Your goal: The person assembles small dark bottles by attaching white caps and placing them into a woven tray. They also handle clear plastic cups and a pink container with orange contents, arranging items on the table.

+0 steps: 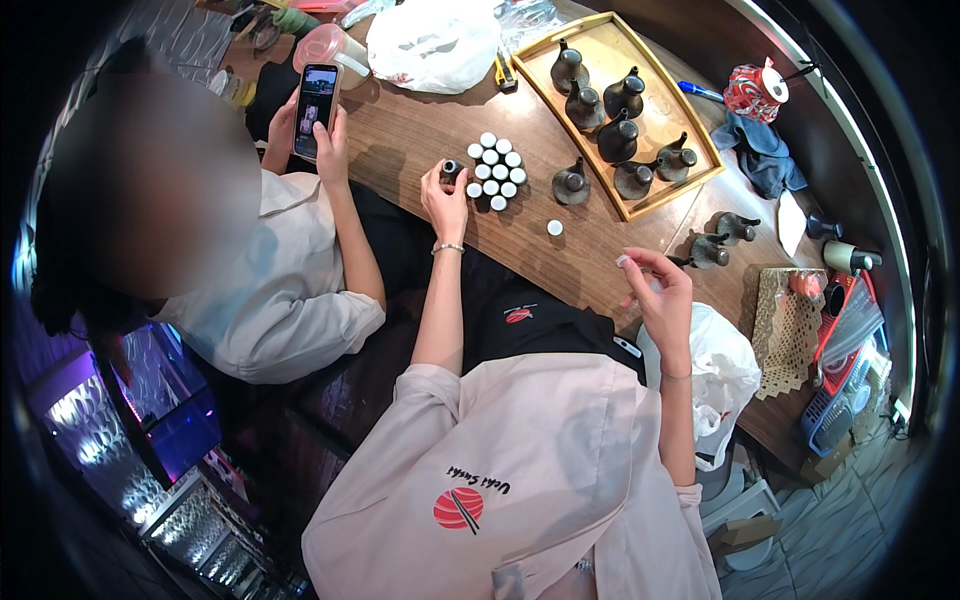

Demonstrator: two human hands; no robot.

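A co-worker's hands are holding a black smartphone (317,110) at the left. The left hand (446,200) is gripping a small dark bottle (450,170) beside the cluster of white-capped little bottles (496,170). The right hand (660,290) is pinching what is probably a white cap (622,261). Many bottles are standing capped; the dark ceramic jugs on the wooden tray (600,45) are waiting untouched.

Sorting small capped bottles at a wooden desk (420,130)

The left hand (446,200) grips a small dark bottle (450,168) just beside a cluster of white-capped bottles (496,170); the right hand (660,292) pinches a white cap (622,261). Dark pots stand in a wooden tray (655,95).
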